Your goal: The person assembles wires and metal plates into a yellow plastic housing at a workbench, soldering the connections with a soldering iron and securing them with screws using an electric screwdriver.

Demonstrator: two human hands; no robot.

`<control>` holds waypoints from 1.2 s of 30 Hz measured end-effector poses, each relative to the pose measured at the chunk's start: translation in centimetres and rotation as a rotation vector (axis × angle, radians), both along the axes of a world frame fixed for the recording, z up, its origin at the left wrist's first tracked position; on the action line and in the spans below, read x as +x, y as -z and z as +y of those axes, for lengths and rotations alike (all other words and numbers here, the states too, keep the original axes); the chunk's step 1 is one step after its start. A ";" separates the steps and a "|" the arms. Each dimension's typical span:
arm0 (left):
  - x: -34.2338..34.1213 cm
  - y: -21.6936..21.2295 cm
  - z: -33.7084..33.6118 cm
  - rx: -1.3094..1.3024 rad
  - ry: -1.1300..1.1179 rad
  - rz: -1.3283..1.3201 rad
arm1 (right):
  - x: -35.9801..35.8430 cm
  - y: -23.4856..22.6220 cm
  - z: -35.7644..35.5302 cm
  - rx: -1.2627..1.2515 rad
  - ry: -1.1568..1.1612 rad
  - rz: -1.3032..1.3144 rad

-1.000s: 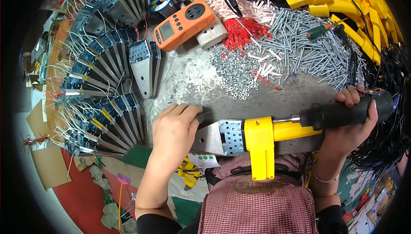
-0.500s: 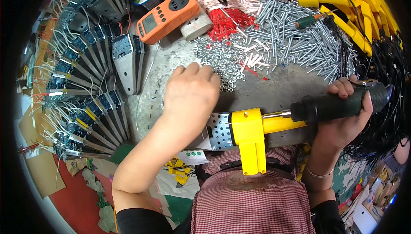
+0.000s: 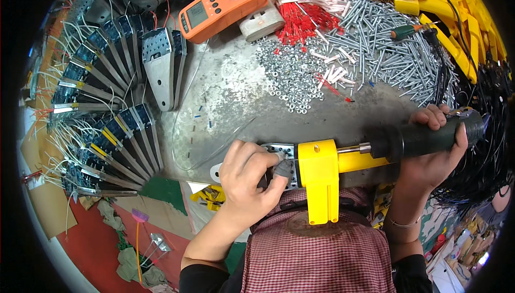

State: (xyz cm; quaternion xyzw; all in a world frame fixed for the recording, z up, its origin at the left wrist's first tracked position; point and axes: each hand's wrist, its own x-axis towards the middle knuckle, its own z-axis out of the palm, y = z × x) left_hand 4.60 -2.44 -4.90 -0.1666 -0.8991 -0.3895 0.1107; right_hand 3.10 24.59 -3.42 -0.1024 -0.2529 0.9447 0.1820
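Observation:
A yellow plastic handle (image 3: 318,177) is joined to a metal piece with a perforated plate (image 3: 288,150), at the table's near edge just above my lap. My left hand (image 3: 244,177) bends over this plate, thumb and fingertips pinched together against it beside the yellow part. Dark grey covers or smudges show on those fingertips. Anything small between them is hidden. In my right hand (image 3: 433,163) lies a dark green and black electric screwdriver (image 3: 416,141), held level. Its metal shaft (image 3: 353,148) points left and reaches the yellow handle's side.
Loose nuts (image 3: 292,81) and a heap of long screws (image 3: 386,51) lie beyond my hands. An orange meter (image 3: 222,6) stands farther back. Metal pieces with wires (image 3: 115,57) fan out at left. Yellow handles (image 3: 456,8) and black cables (image 3: 472,169) fill the right.
My left hand has come back from the nuts, down to the perforated plate, its fingers now pinched there. My right hand still holds the screwdriver at the yellow handle. The whole view has shifted slightly.

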 end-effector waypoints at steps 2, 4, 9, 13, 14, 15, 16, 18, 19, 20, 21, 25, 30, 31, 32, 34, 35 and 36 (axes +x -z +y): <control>0.0 0.3 -0.3 0.002 0.050 0.030 | 0.0 0.0 -0.2 0.018 -0.011 0.016; -0.1 0.6 -0.4 0.028 0.061 0.037 | 0.0 -0.1 -0.3 0.036 -0.015 0.032; 0.0 0.7 -0.6 0.064 0.077 0.043 | 0.3 0.1 -0.5 0.068 0.006 0.046; -0.1 0.7 -0.3 0.062 0.060 0.039 | 0.3 -0.3 -0.5 0.047 0.003 0.050; -0.1 0.8 -0.2 0.074 0.028 0.038 | 0.3 -0.2 -0.5 0.054 0.003 0.046; -0.2 0.8 -0.3 0.077 0.029 0.037 | 0.3 -0.2 -0.5 0.061 0.001 0.042; -0.3 0.8 -0.6 0.087 0.059 0.007 | 0.3 -0.1 -0.5 0.063 0.005 0.039; -0.4 0.8 -1.0 0.099 0.091 -0.026 | 0.2 0.0 -0.5 0.076 -0.012 0.047; -0.5 0.7 -1.2 0.105 0.106 -0.043 | 0.2 0.0 -0.6 0.078 -0.012 0.043; -0.6 0.7 -1.2 0.111 0.120 -0.061 | 0.2 -0.1 -0.7 0.062 -0.007 0.042; -0.6 0.7 -1.2 0.114 0.121 -0.065 | 0.2 -0.1 -0.7 0.046 -0.001 0.042; -0.9 0.1 -0.7 0.112 0.130 -0.043 | 0.1 -0.8 -0.8 0.031 0.009 0.056; -0.7 0.1 0.0 0.116 0.118 -0.032 | 0.3 -1.4 -1.7 0.226 0.131 -0.144; -0.2 0.0 -0.6 0.088 0.090 -0.038 | 0.1 -1.3 -2.2 0.202 0.130 -0.191; 0.1 0.2 -0.8 0.075 0.080 -0.045 | 0.2 -1.2 -2.4 0.168 0.150 -0.212; 0.4 0.7 -0.8 0.053 0.030 -0.003 | 0.2 -1.5 -2.1 0.110 0.092 -0.261; 0.5 0.7 -0.7 0.062 0.013 -0.018 | 0.1 -1.8 -1.8 0.122 0.067 -0.283; 0.7 0.8 -0.6 0.070 -0.005 -0.035 | 0.1 -2.3 -1.3 0.133 0.042 -0.307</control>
